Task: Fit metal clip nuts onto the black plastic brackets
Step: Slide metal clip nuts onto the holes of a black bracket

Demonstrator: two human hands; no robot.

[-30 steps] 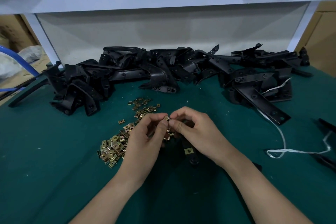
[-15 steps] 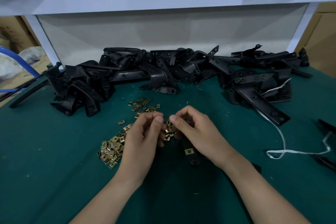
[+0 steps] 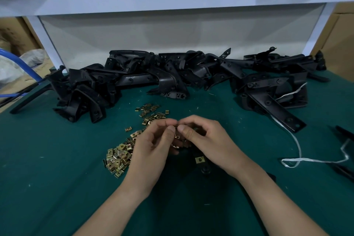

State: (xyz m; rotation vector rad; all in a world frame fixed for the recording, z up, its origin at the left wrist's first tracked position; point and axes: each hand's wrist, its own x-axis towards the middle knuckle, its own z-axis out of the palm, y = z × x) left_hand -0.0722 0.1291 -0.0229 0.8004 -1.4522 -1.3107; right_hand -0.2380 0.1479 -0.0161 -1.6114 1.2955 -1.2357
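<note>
Mid-frame, the left hand point(image 3: 153, 147) and right hand point(image 3: 208, 142) curl together, their fingertips pinching one clip nut point(image 3: 175, 125). It looks tiny, light and springy, probably slippery, and is best nipped by its flat sides. A bracket point(image 3: 204, 166) lies under the right hand. Spare nuts point(image 3: 118, 157) sit to the left on the bench point(image 3: 57, 178). A pile of stiff brackets point(image 3: 166, 80) lies across the middle behind.

No writing that we can read

We find no legible text, label, brand, number or sign. The cardboard box point(image 3: 13, 40) beyond the desk's point(image 3: 57, 188) far left corner bears a few dark printed marks, too blurred for us to make out. The metal clip nuts point(image 3: 118, 157) and black plastic brackets point(image 3: 168, 80) show us no marking we can read.
</note>
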